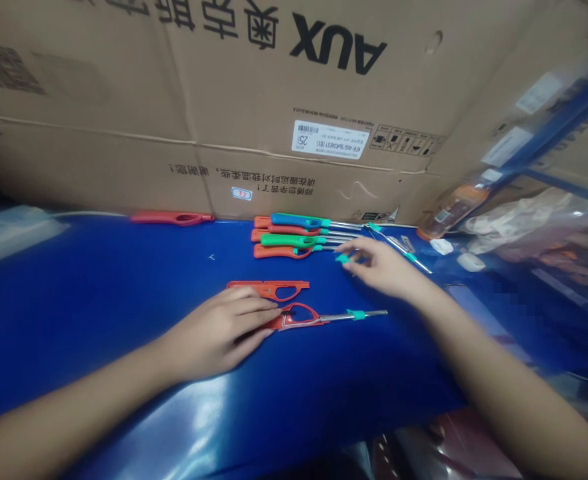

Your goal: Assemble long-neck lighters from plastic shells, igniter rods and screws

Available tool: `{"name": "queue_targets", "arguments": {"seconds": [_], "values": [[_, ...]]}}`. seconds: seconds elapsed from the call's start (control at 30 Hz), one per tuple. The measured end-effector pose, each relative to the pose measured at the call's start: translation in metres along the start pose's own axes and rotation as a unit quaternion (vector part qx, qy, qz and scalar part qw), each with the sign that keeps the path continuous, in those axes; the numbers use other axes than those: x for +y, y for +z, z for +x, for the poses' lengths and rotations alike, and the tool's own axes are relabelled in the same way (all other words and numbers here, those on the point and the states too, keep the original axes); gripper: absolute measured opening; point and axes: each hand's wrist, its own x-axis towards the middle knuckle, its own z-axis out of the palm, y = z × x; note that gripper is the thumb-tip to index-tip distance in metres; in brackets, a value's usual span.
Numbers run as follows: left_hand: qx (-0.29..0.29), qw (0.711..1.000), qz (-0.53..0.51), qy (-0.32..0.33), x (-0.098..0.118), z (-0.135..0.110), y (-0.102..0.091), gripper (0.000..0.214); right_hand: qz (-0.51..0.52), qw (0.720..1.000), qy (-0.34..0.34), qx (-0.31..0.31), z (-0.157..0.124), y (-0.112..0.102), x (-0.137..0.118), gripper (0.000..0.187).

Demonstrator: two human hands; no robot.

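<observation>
My left hand (224,328) has its fingers closed over the handle of an orange stick lighter (301,316) lying on the blue table. A metal tube with a teal piece (357,315) around it runs out to the right of that handle. Just beyond lies an orange handle shell (289,291). My right hand (379,263) pinches a small teal plastic piece (343,259) between thumb and finger, above the table. Close to its fingertips are several lighters in a row, among them a blue one (294,221), a green one (289,241) and an orange one (279,251).
A large cardboard box wall (254,143) closes off the back. Along it lie a red handle piece (169,218) and, at right, a loose metal tube (399,247). A bottle (451,210) and plastic bags (529,223) are at the right; a pale pack (14,230) is at left.
</observation>
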Motion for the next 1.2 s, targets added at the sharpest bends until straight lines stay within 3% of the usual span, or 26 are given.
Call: {"name": "queue_targets", "arguments": {"seconds": [0.1, 0.23, 0.5, 0.7, 0.83, 1.2], "values": [[-0.003, 1.0, -0.007, -0.008, 0.003, 0.0, -0.003, 0.032, 0.022, 0.994, -0.082, -0.066, -0.017, 0.023, -0.033, 0.029], [-0.012, 1.0, -0.017, -0.018, 0.004, -0.001, -0.005, 0.035, -0.033, 0.986, -0.125, -0.105, -0.023, 0.035, -0.049, 0.028], [-0.02, 0.998, -0.049, -0.047, 0.002, -0.002, 0.0, 0.03, -0.112, 0.981, -0.102, -0.119, -0.029, 0.039, -0.038, 0.007], [-0.033, 0.991, -0.077, -0.102, 0.011, 0.001, 0.002, 0.026, -0.104, 0.971, -0.191, -0.099, -0.033, 0.036, -0.033, 0.012], [-0.044, 0.987, -0.081, -0.129, 0.018, 0.002, 0.002, 0.025, -0.153, 0.931, -0.28, -0.178, -0.039, 0.033, -0.04, 0.018], [-0.068, 0.985, -0.066, -0.146, 0.024, 0.0, 0.002, 0.028, -0.23, 0.892, -0.34, -0.191, -0.043, 0.038, -0.045, 0.015]]}}
